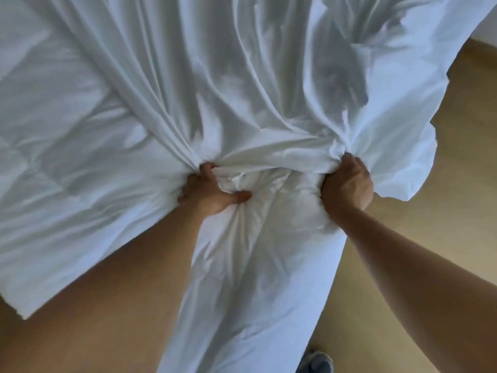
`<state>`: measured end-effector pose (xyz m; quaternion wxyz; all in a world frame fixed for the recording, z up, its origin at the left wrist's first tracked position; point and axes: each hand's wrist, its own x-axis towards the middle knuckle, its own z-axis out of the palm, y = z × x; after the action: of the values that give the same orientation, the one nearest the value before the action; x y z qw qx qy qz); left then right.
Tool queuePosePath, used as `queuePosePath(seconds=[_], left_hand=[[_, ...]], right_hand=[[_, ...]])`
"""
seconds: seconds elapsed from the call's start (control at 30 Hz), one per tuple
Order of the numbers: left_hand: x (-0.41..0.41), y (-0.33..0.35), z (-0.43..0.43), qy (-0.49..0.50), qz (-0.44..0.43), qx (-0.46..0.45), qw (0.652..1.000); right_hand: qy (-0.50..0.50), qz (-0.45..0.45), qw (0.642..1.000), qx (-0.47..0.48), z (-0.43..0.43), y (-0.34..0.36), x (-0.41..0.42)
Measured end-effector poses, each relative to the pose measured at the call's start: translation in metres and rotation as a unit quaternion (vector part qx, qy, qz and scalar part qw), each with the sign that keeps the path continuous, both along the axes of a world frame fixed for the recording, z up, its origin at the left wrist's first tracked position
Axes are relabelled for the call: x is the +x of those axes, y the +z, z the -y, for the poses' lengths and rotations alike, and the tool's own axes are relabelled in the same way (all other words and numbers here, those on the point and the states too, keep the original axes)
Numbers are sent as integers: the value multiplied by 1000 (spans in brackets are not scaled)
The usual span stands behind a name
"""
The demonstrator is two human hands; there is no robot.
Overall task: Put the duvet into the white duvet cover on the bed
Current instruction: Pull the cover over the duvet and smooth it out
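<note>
Fingers [207, 168] on left hand [211, 192] curled tight into bunched white duvet cover [242, 90], thumb pressed on fabric; right hand [347, 184] fisted round another bunch, cloth taut between.

Hands: two are counted, left hand [212, 191] and right hand [347, 184]. Forearms: two are noted, left [121, 278] and right [419, 265], both bare. Cover [242, 76]: one, smooth and white. Duvet [53, 130]: one, quilted. Whether the white cloth hanging between the arms is a separate piece cannot be told. Shoe [318, 360]: one is seen. Floor [430, 184]: one.
</note>
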<state>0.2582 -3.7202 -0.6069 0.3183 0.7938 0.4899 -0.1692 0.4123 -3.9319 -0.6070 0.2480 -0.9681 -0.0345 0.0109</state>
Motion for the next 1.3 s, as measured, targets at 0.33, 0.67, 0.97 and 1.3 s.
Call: queuePosePath(seconds=[0.33,0.67,0.97,1.3], left_hand=[[1,2,-11,-36,-37,-23,998],[2,32,-42,-265,-75,-196,941],[95,88,-371,-560,51,344,752],[8,38,-519,-556,121,262,779]], right_hand=[[115,-65,957,-258,3,32,-8],[310,-112,944,-16,-223,80,-70],[132,-227,961,-81,-336,20,-17],[283,-339,865,-237,-375,70,-106]])
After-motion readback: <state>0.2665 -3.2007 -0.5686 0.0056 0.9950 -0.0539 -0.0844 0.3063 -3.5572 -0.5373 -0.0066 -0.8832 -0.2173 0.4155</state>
